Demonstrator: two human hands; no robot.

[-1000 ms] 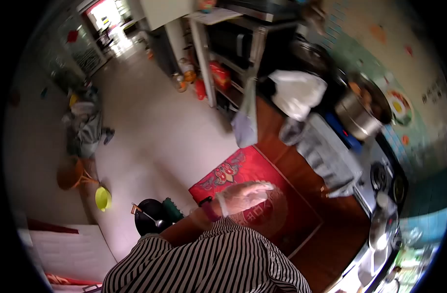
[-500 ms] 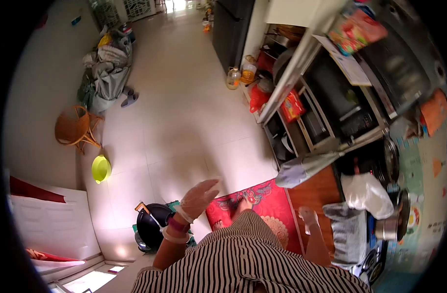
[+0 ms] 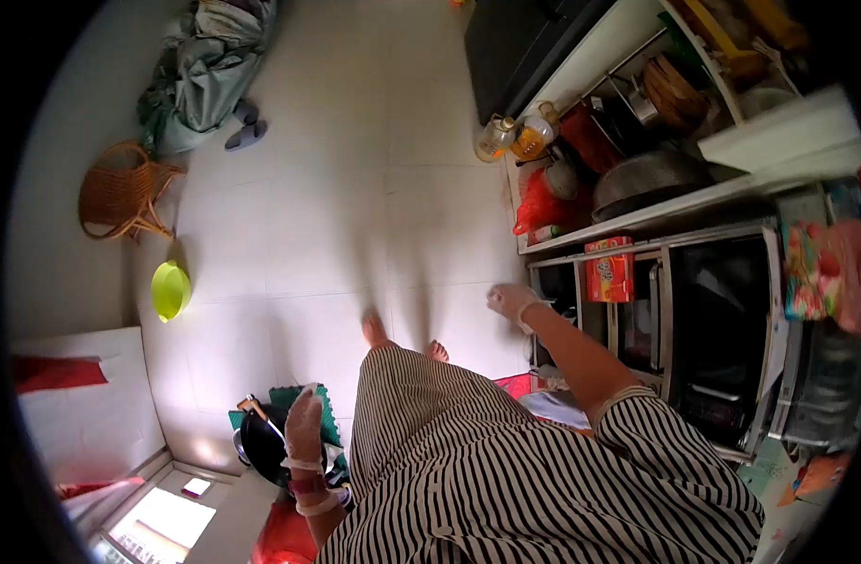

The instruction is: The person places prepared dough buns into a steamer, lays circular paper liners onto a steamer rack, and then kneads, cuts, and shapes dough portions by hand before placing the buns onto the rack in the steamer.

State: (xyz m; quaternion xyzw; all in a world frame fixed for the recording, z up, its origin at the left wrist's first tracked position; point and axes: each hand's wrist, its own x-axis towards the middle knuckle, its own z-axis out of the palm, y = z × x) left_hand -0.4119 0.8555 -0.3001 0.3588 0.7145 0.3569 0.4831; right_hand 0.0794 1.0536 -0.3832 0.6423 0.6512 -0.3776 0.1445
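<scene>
My left hand (image 3: 304, 430), in a thin clear glove with bands at the wrist, hangs at the lower left over a black pan (image 3: 264, 442) and a green mat (image 3: 325, 414). Its fingers are stretched and nothing shows in them. My right hand (image 3: 515, 304), also gloved, is over the floor just left of the metal rack (image 3: 670, 329). The fingers look curled together; whether they hold anything is too small to tell. A red box (image 3: 609, 271) stands in the rack to its right.
Bare feet (image 3: 375, 327) stand on the pale tiles. At the left are a wicker chair (image 3: 116, 193), a yellow-green basin (image 3: 171, 290), slippers (image 3: 246, 136) and a grey cloth heap (image 3: 205, 80). Bottles (image 3: 495, 138), a red bag (image 3: 540, 202) and a large pot (image 3: 648, 180) sit upper right.
The view has swung away from the stove and moved toward the shelves. The feet have stepped off the red mat onto the tiles. My right hand has come forward beside the rack; my left is lower.
</scene>
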